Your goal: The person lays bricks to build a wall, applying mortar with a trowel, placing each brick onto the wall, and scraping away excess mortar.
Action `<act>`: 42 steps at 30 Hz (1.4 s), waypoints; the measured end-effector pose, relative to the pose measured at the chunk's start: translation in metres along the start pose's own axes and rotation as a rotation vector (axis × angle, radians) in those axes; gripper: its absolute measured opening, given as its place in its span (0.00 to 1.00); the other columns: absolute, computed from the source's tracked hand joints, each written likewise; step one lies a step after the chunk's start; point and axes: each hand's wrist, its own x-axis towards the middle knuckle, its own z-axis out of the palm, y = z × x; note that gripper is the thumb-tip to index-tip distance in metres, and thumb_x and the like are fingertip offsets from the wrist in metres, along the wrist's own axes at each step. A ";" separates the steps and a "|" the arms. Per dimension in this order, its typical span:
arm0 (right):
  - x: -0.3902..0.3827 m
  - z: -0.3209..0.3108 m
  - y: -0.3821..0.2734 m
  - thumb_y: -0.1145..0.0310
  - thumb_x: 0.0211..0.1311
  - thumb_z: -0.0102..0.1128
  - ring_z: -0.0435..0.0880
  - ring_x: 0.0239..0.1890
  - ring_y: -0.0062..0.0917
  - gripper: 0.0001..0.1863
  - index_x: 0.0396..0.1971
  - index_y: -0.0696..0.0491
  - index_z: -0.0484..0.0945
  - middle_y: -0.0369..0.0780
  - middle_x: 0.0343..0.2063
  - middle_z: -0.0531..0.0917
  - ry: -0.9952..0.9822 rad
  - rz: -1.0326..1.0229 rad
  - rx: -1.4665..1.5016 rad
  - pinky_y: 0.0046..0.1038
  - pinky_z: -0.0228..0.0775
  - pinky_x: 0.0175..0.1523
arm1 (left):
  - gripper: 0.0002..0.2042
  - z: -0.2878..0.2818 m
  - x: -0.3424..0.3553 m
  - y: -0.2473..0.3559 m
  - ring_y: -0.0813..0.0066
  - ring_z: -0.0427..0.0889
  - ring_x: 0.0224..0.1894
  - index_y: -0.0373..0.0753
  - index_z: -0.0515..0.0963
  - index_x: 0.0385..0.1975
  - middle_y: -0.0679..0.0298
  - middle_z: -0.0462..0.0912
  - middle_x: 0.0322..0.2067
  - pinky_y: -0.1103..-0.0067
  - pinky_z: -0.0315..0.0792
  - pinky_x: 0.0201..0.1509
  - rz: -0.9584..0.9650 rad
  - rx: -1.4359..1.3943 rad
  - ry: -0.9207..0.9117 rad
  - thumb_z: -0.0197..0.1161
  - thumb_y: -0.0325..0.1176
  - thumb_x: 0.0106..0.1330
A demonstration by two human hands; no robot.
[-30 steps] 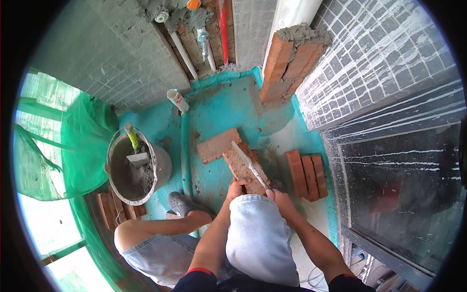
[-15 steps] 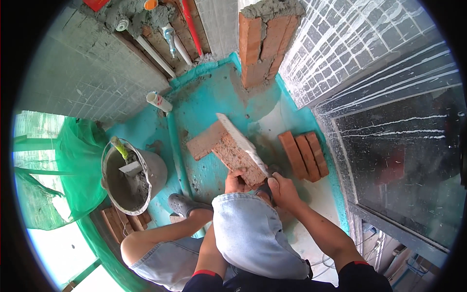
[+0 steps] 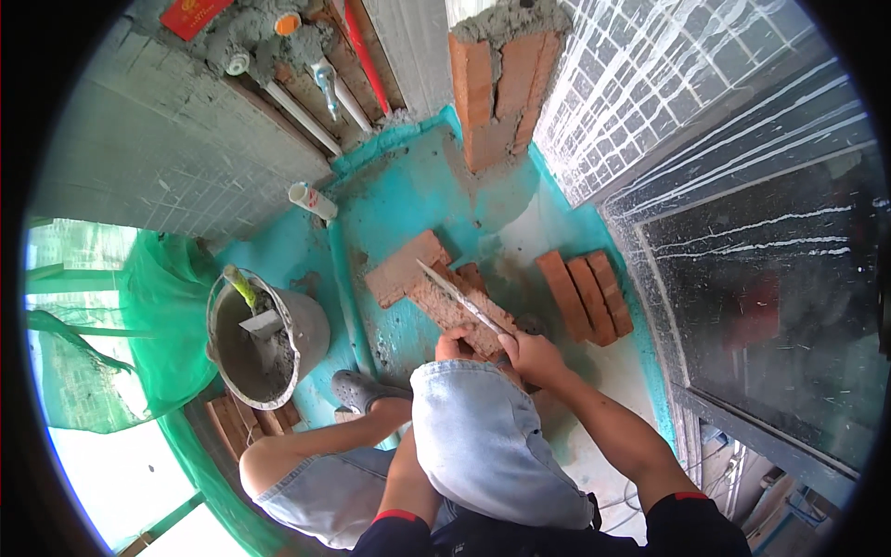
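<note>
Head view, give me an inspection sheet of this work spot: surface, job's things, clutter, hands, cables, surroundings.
Surface: teal coated floor, with grey mortar smears.
Job's things: brick held at its near end by the left hand; trowel in the right hand, blade lying along the brick.
Clutter: loose brick on the floor; three bricks side by side; bucket of mortar with a tool in it; more bricks beside the bucket.
Hands: left grips the brick; right grips the trowel.
Cables: thin cords at lower right.
Surroundings: partly built brick pier, wall pipes, tiled wall, green netting.
</note>
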 end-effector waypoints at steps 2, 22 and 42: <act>-0.004 -0.003 -0.005 0.49 0.69 0.43 0.80 0.36 0.55 0.26 0.37 0.58 0.79 0.56 0.30 0.81 0.028 -0.032 0.061 0.50 0.71 0.43 | 0.23 0.002 -0.008 -0.010 0.53 0.75 0.54 0.39 0.71 0.55 0.55 0.77 0.52 0.50 0.72 0.51 0.033 -0.071 -0.005 0.58 0.31 0.56; -0.016 0.004 0.031 0.48 0.70 0.45 0.79 0.34 0.57 0.26 0.29 0.59 0.77 0.56 0.27 0.80 -0.005 -0.011 -0.081 0.50 0.69 0.39 | 0.20 0.004 -0.013 0.000 0.52 0.80 0.48 0.35 0.75 0.49 0.52 0.81 0.46 0.55 0.76 0.43 0.019 0.058 0.100 0.60 0.32 0.56; -0.079 -0.001 0.048 0.49 0.68 0.51 0.80 0.30 0.51 0.22 0.26 0.54 0.76 0.50 0.24 0.81 0.202 -0.233 0.080 0.47 0.71 0.33 | 0.13 -0.051 -0.023 0.017 0.74 0.75 0.23 0.32 0.76 0.38 0.60 0.81 0.28 0.76 0.69 0.29 0.078 1.192 0.337 0.66 0.34 0.61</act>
